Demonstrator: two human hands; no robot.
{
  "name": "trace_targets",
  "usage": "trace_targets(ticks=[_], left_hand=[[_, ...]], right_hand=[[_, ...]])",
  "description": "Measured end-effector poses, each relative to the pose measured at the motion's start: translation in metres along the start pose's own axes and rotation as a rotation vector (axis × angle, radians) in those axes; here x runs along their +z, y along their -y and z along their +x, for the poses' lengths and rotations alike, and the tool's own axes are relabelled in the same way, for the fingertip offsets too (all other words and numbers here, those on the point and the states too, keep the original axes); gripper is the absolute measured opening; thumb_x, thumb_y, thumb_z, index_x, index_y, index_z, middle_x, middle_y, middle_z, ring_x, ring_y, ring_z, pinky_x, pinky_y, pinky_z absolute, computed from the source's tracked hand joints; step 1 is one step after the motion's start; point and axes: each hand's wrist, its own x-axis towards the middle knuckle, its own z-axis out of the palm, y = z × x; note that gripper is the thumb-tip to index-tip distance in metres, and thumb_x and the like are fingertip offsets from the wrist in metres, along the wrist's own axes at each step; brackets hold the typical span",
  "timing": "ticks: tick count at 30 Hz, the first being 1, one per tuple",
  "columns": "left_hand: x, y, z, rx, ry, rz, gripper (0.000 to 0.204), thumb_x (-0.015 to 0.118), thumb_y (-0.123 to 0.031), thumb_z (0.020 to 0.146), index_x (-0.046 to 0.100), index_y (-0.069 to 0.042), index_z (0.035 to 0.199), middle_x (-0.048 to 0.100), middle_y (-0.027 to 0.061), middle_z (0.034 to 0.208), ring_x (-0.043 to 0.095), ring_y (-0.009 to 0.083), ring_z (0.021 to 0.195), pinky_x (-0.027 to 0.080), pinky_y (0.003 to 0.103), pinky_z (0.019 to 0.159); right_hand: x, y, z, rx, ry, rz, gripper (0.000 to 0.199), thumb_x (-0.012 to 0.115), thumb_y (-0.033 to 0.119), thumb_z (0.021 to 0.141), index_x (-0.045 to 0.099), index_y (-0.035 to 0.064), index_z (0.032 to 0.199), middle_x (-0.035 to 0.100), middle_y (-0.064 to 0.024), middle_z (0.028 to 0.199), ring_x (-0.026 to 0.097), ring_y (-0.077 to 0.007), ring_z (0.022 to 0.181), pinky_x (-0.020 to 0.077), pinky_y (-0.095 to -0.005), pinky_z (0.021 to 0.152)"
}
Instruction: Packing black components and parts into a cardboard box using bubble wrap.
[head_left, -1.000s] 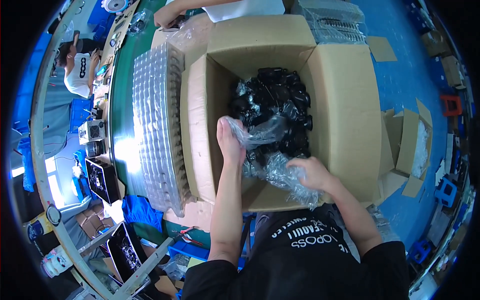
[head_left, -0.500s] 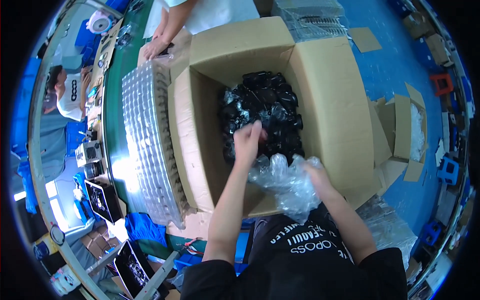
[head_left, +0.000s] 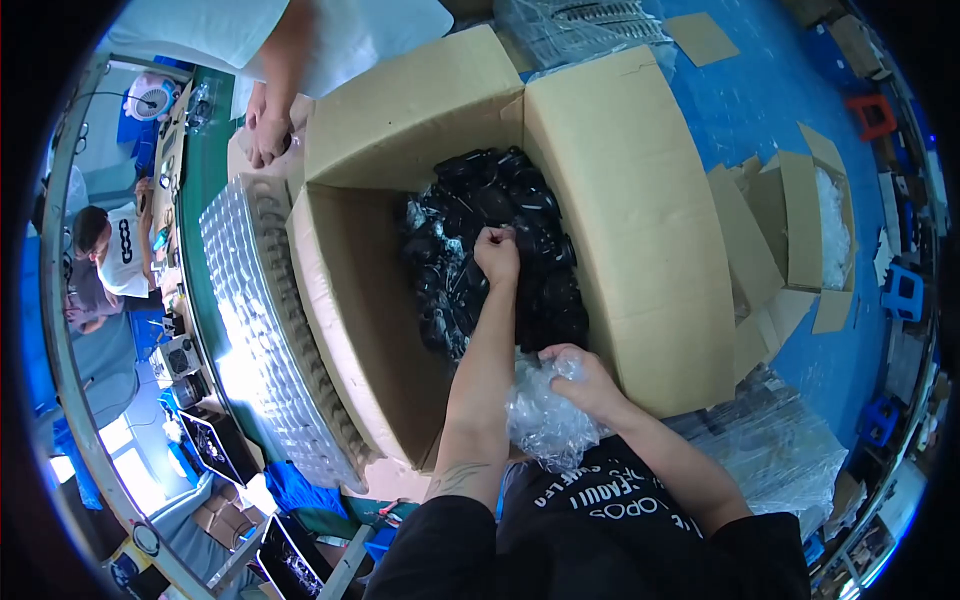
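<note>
A large open cardboard box stands in front of me, its flaps folded outward. Glossy black parts, some in clear wrapping, are heaped inside; their exact kind cannot be made out. My left hand reaches into the box over the heap, its fingers closed in a pinch; whatever they may hold is hidden. By the near edge of the box, my right hand grips a crumpled bunch of clear plastic bags close to my body.
Clear moulded plastic trays are stacked along the box's left side. Beyond them are a co-worker's hands. On the blue floor at right lie opened cartons, with a red stool and a blue stool past them. Wrapped trays stand at the back.
My left hand has moved forward and its fingers have closed tighter. My right hand has drawn the plastic bags left and nearer to me. The whole view has turned and shifted slightly.
</note>
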Motion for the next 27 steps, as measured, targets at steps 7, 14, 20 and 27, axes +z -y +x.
trace_targets(ticks=[7, 14, 20, 27], left_hand=[[-0.038, -0.005, -0.028, 0.303, -0.113, -0.315, 0.017, 0.055, -0.017, 0.086, 0.054, 0.0, 0.089, 0.058, 0.0076, 0.075, 0.05, 0.0179, 0.06, 0.044, 0.029, 0.06], [-0.09, -0.054, -0.035, 0.082, -0.081, -0.411, 0.025, 0.06, -0.016, 0.084, 0.049, -0.001, 0.1, 0.057, 0.0047, 0.071, 0.051, 0.0135, 0.058, 0.042, 0.024, 0.055], [-0.134, -0.05, -0.083, -0.016, 0.318, -0.293, 0.01, 0.064, -0.01, 0.079, 0.061, -0.001, 0.078, 0.057, 0.0027, 0.068, 0.047, 0.0093, 0.057, 0.041, 0.022, 0.055], [-0.179, -0.053, -0.138, 0.035, 0.885, -0.314, 0.014, 0.058, -0.014, 0.084, 0.063, -0.001, 0.081, 0.057, 0.0005, 0.069, 0.047, 0.0082, 0.059, 0.04, 0.02, 0.056]], right_hand=[[-0.005, 0.013, 0.002, 0.117, 0.148, 0.238, 0.023, 0.059, 0.011, 0.074, 0.063, 0.0022, 0.095, 0.062, -0.0077, 0.093, 0.055, -0.017, 0.081, 0.0444, -0.0271, 0.071], [0.015, 0.006, 0.036, 0.497, 0.093, 0.596, 0.032, 0.053, 0.026, 0.082, 0.063, 0.0009, 0.099, 0.063, -0.0095, 0.092, 0.056, -0.0171, 0.083, 0.0445, -0.0252, 0.074], [0.036, 0.035, 0.055, 0.736, 0.019, 0.634, 0.042, 0.048, 0.038, 0.086, 0.063, 0.0004, 0.099, 0.063, -0.0099, 0.092, 0.057, -0.0158, 0.083, 0.045, -0.0251, 0.074], [0.031, -0.022, 0.03, 0.628, 0.147, 0.408, 0.035, 0.061, 0.032, 0.082, 0.062, 0.0021, 0.101, 0.061, -0.0081, 0.089, 0.057, -0.0145, 0.076, 0.0461, -0.0241, 0.068]])
